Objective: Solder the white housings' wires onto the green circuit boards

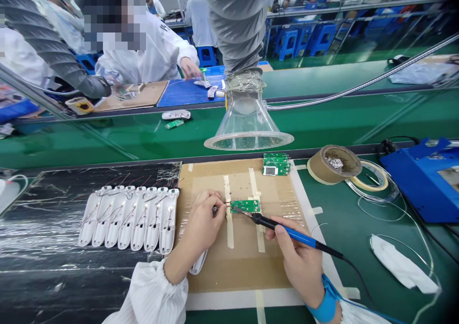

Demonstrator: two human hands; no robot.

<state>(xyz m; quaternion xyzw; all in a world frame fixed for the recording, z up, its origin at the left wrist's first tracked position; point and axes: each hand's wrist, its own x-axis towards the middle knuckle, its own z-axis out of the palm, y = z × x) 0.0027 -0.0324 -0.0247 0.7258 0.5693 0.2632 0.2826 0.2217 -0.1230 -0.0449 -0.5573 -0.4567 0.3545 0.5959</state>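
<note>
A green circuit board (pixel 244 205) lies on the brown cardboard sheet (pixel 247 271) in front of me. My right hand (pixel 301 259) is closed around a blue and black soldering iron (pixel 283 229), its tip at the board's lower edge. At the board's left end, my left hand (pixel 204 221) is closed in a pinch. A small dark part shows between its fingers, too small to name, with what looks like a thin lead toward the board. Partly hidden under my left wrist is a white plastic casing (pixel 198 264).
Several white casings (pixel 131 219) with thin wires stand in a row at left. Stacked boards (pixel 276 164) lie behind. A clear fume hood (pixel 249 125) hangs above. At right are a tape roll (pixel 333 165), solder wire (pixel 376 183) and a blue machine (pixel 426 180). A co-worker sits opposite.
</note>
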